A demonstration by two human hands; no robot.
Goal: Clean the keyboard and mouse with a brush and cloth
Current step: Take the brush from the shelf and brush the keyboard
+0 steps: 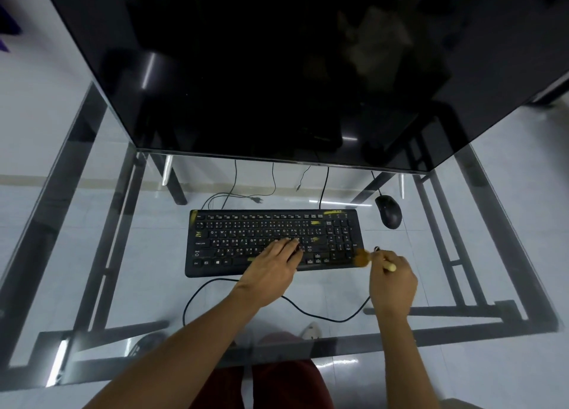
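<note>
One black keyboard with yellow smudges lies on the glass desk; one black mouse sits just beyond its right end. Left hand rests flat, fingers extended, on the keys. Right hand grips one tan-bristled brush at the keyboard's right edge.

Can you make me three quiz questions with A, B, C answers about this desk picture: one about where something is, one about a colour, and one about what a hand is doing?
1. Where is the mouse?
A. Past the keyboard's far right corner
B. On top of the keyboard
C. Under the left hand

2. What colour are the smudges on the keyboard?
A. Red
B. Yellow
C. Blue

3. What is the right hand doing?
A. Resting flat and empty
B. Holding the mouse
C. Holding a brush in its grip

Answers:
1. A, the mouse sits on the glass desk, apart from the keyboard.
2. B, yellow marks show along the top row and near the left edge.
3. C, the brush bristles are at the keyboard's right edge, while the left hand lies on the keys.
</note>
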